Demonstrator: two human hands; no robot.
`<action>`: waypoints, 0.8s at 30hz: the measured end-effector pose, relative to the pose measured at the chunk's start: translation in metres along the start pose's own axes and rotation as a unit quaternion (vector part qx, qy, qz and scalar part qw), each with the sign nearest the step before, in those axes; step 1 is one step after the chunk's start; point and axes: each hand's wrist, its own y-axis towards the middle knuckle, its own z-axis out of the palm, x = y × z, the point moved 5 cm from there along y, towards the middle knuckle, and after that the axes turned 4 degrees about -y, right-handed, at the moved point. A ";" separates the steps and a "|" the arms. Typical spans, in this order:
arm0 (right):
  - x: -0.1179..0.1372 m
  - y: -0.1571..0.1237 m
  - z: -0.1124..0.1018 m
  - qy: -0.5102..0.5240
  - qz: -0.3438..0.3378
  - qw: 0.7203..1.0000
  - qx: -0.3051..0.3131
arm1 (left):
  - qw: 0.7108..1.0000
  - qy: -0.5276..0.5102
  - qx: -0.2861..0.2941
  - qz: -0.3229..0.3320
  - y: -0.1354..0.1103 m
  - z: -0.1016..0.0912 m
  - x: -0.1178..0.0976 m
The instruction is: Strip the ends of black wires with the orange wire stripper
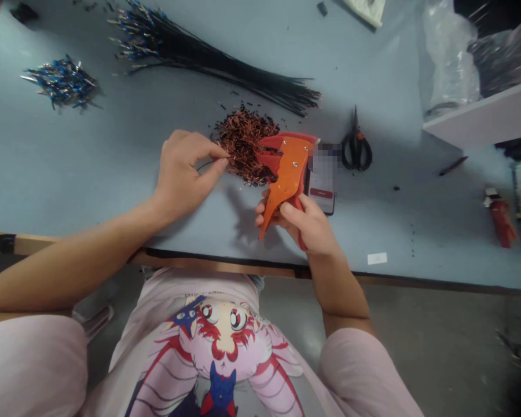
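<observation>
My right hand (309, 223) grips the handles of an orange and red wire stripper (286, 171), its jaws pointing left over a heap of copper strands (243, 142). My left hand (186, 171) pinches a thin dark wire (212, 163) between thumb and forefinger, with the wire's end held toward the stripper's jaws. Both hands hover just above the blue table (91, 174), close to its near edge.
A long bundle of black wires (226, 69) with blue-tipped ends lies at the back. A small pile of blue terminals (63, 82) sits far left. Black scissors (356, 147) and a phone (322, 182) lie right of the stripper; a red object (501, 220) and plastic bags (451, 52) are at right.
</observation>
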 end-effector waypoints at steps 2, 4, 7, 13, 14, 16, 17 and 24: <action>0.001 -0.001 0.001 -0.002 0.003 1.000 0.004 | 0.999 0.035 0.017 0.021 0.000 0.001 -0.002; 0.000 -0.002 0.002 -0.009 0.011 1.000 0.011 | 0.998 0.053 0.034 0.018 0.000 0.003 -0.003; -0.004 -0.002 0.004 -0.022 0.014 0.999 0.031 | 0.997 0.053 0.047 -0.012 -0.001 0.003 -0.003; -0.009 -0.001 0.004 -0.036 0.019 0.998 0.036 | 0.997 0.050 0.053 0.007 -0.002 0.004 -0.005; -0.009 0.000 0.005 -0.036 0.019 0.999 0.035 | 0.997 0.049 0.053 0.010 -0.002 0.004 -0.005; -0.007 0.000 0.006 -0.032 0.016 0.999 0.035 | 0.998 0.043 0.053 0.005 -0.002 0.004 -0.004; -0.006 -0.001 0.007 -0.030 0.014 0.999 0.037 | 0.998 0.038 0.052 0.000 -0.002 0.004 -0.004; -0.003 -0.003 0.009 -0.048 0.009 0.997 0.052 | 0.996 -0.030 0.057 -0.059 -0.002 0.003 -0.003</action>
